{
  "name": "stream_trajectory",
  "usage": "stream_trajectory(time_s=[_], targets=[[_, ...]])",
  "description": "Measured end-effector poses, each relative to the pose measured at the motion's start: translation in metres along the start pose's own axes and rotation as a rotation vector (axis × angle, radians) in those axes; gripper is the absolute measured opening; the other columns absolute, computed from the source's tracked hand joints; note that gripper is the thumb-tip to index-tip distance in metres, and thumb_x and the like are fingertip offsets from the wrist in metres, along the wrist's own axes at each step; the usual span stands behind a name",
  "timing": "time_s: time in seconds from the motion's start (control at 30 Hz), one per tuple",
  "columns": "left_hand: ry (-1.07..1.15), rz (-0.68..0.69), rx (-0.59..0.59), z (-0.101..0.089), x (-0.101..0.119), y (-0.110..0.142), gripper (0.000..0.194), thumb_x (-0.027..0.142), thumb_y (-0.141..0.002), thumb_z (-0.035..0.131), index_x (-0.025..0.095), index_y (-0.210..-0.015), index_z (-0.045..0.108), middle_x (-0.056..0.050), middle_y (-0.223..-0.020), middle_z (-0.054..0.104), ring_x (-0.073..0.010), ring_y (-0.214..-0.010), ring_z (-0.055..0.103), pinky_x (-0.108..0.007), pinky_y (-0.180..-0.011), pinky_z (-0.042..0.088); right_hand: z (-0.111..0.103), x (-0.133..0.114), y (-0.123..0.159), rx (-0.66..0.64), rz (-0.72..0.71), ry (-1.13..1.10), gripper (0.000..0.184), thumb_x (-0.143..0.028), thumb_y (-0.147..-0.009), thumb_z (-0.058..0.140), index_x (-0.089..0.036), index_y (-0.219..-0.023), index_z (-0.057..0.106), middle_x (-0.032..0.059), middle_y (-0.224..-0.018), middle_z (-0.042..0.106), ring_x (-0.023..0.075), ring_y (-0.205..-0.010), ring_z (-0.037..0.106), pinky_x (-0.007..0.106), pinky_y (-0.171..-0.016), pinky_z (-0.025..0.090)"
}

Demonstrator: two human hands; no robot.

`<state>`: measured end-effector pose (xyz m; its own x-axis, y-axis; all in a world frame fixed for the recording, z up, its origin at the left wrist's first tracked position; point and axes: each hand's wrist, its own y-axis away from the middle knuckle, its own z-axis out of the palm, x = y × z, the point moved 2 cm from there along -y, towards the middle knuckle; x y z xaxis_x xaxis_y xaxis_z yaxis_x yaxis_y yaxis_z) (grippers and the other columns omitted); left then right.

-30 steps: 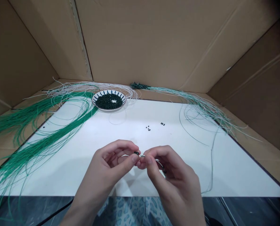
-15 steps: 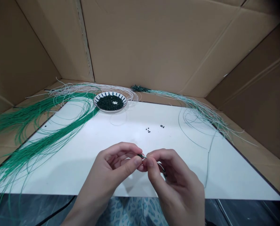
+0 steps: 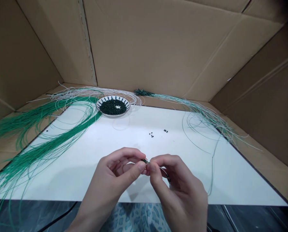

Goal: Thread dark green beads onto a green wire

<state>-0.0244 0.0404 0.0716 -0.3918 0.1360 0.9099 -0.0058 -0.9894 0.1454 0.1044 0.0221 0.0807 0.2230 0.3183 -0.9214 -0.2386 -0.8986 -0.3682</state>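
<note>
Over the front of the white board, my left hand pinches a small dark bead between thumb and forefinger. My right hand pinches a thin pale cord, whose tip meets the bead. Whether the cord passes through the bead is too small to tell. The cord curves back under my right fingers, where a dark bit hangs on it, partly hidden. Both hands are closed, fingertips almost touching. Several loose black beads lie on the board beyond them.
A striped plate full of dark beads stands at the back. Green cords spread over the left side; white cords lie behind. A bundle of pale cords with a dark beaded end runs along the back right. Cardboard walls enclose the board.
The fingertips have drawn slightly closer, and less bare cord shows between the bead and my right fingers. The view has shifted a little.
</note>
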Motion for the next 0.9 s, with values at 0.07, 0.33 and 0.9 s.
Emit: stream_trajectory(time_s=[0.07, 0.33, 0.9], targets=[[-0.029, -0.001, 0.036, 0.001, 0.002, 0.003, 0.01, 0.017, -0.07, 0.086, 0.025, -0.074, 0.081, 0.003, -0.065, 0.076, -0.0142, -0.064, 0.073, -0.017, -0.059, 0.053, -0.001, 0.0, -0.001, -0.018, -0.014, 0.005, 0.011, -0.017, -0.085, 0.067, -0.025, -0.078, 0.068, -0.0052, -0.068, 0.072, 0.0123, -0.06, 0.068, 0.021, -0.063, 0.06], [-0.042, 0.018, 0.039, 0.004, 0.007, 0.005, 0.009, 0.016, -0.071, 0.083, 0.025, -0.072, 0.081, 0.003, -0.067, 0.076, -0.0139, -0.064, 0.074, -0.016, -0.062, 0.054, -0.003, 0.0, -0.002, -0.069, -0.03, 0.034, 0.01, -0.017, -0.085, 0.067, -0.024, -0.078, 0.067, -0.0037, -0.068, 0.071, 0.0132, -0.059, 0.066, 0.022, -0.061, 0.059], [-0.307, 0.177, -0.112, -0.001, 0.009, 0.003, 0.012, 0.014, -0.077, 0.076, 0.025, -0.075, 0.081, 0.001, -0.078, 0.074, -0.0149, -0.072, 0.069, -0.018, -0.065, 0.055, -0.012, 0.004, -0.004, -0.224, 0.156, -0.083, 0.01, -0.021, -0.088, 0.066, -0.024, -0.078, 0.067, -0.0052, -0.073, 0.071, 0.01, -0.068, 0.068, 0.016, -0.067, 0.055]])
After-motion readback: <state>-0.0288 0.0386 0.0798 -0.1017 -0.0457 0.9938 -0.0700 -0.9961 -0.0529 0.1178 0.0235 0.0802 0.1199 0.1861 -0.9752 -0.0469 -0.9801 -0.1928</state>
